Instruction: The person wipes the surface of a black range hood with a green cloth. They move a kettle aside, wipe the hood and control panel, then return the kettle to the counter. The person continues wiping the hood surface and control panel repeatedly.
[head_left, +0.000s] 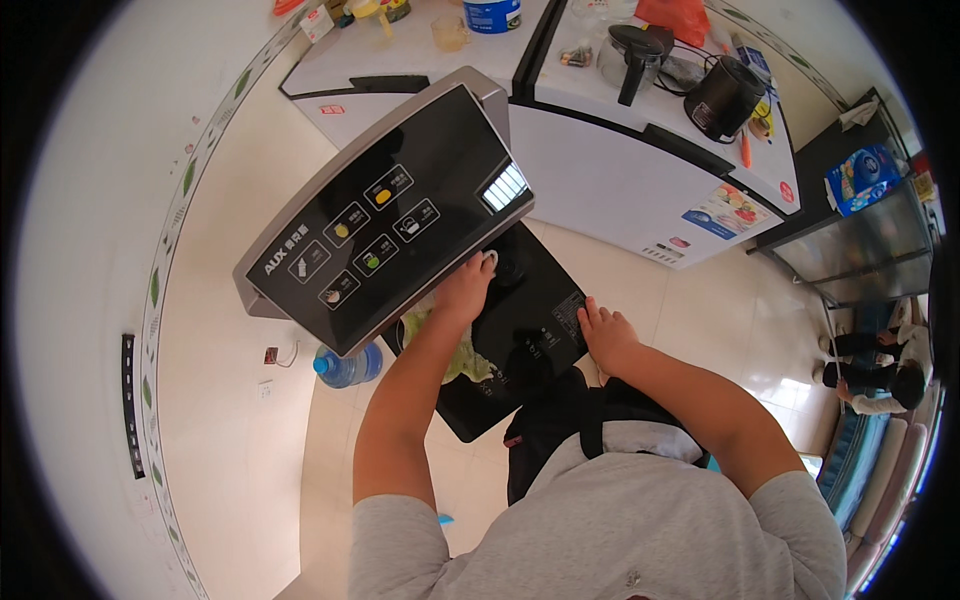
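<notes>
Before me stands an AUX drinks dispenser with a black front panel (390, 217) bearing drink pictures, above a black glossy worktop (517, 300). My left hand (461, 289) is below the panel's lower edge, its fingers closed on a small white cloth (490, 261), mostly hidden by the hand. Beside my left forearm, a crumpled green cloth (469, 356) lies on the worktop, partly covered by the arm. My right hand (611, 337) rests at the worktop's right edge near a printed label, fingers apart.
Behind the dispenser are white chest freezers (600, 172) carrying a glass jug (630, 60) and a black kettle (724, 97). A blue water bottle (349, 365) stands on the floor at left. Another person (877, 360) sits at far right by a sofa (862, 465).
</notes>
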